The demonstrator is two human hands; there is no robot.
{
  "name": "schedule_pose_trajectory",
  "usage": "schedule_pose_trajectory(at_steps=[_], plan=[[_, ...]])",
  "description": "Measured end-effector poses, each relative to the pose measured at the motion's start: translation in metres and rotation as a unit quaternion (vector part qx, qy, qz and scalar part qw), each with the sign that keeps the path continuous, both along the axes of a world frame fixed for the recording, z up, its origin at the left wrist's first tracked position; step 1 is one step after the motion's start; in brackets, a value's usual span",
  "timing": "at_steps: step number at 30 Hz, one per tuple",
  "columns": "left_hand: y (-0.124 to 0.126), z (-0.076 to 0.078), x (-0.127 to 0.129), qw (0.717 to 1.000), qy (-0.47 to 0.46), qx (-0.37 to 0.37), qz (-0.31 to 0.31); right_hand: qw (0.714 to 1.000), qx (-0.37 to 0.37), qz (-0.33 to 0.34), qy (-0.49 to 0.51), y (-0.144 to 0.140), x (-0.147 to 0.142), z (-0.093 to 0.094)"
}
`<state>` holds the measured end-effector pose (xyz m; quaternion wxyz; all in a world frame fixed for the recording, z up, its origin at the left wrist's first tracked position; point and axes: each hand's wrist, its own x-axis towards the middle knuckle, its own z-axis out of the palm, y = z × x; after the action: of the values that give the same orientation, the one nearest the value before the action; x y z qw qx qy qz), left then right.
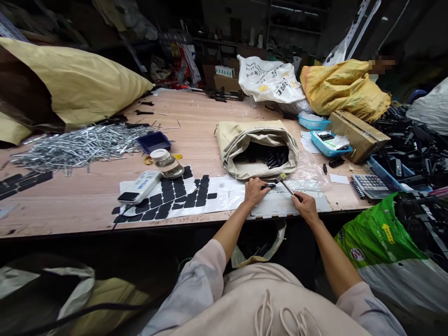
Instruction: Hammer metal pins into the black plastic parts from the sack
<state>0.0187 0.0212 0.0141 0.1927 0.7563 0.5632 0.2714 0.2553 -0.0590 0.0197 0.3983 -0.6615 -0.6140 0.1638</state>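
My left hand [255, 190] is closed on a small black part [269, 185] that sticks out past the fingertips. My right hand [305, 206] grips the dark handle of a small hammer-like tool [287, 187]. Its metal shaft slants up to a head with a yellow-green patch, close to the black part; whether they touch I cannot tell. Beneath both hands lies a flat white board [273, 205] at the table's front edge. Just beyond stands a beige sack [224, 140], its rolled mouth facing me, with black parts [276, 157] inside.
Left on the table are a heap of metal rods [80, 147], a blue tray [154, 142], a lidded jar [170, 165], a white device [142, 186] and black stickers [164, 200]. To the right are blue baskets [331, 143], a calculator [371, 184] and a green bag [381, 233].
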Motion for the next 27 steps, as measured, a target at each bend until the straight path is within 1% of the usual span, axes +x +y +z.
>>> schedule_pose_trajectory(at_steps=[2,7,12,14,17,19,22,24,27], plan=[[0.000,-0.001,-0.001,1.000,-0.005,-0.003,0.000,0.999,0.012,0.008,-0.037,-0.002,-0.001,0.003],[0.003,-0.005,-0.001,1.000,-0.008,-0.016,0.002,0.994,0.066,0.013,-0.087,-0.002,-0.010,0.008],[0.004,-0.004,0.000,0.999,-0.004,-0.033,0.007,0.989,0.043,0.005,-0.144,-0.002,-0.015,0.006],[0.004,-0.003,0.000,0.999,-0.002,-0.036,0.007,0.989,0.048,0.004,-0.137,-0.001,-0.017,0.008],[0.004,-0.001,0.000,0.999,-0.007,-0.037,0.009,0.991,0.056,0.024,-0.122,0.001,-0.023,0.013],[0.004,0.000,0.000,0.999,-0.012,-0.040,0.010,0.991,0.042,0.036,-0.125,0.002,-0.027,0.013],[0.002,0.002,0.000,0.999,-0.017,-0.045,0.012,0.992,0.018,0.030,-0.117,0.004,-0.029,0.010],[0.001,0.003,0.000,0.999,-0.020,-0.045,0.011,0.997,0.012,0.015,-0.079,0.005,-0.026,0.006],[0.001,0.003,-0.001,0.999,-0.024,-0.047,0.009,0.999,-0.002,-0.020,0.031,0.009,-0.018,0.002]])
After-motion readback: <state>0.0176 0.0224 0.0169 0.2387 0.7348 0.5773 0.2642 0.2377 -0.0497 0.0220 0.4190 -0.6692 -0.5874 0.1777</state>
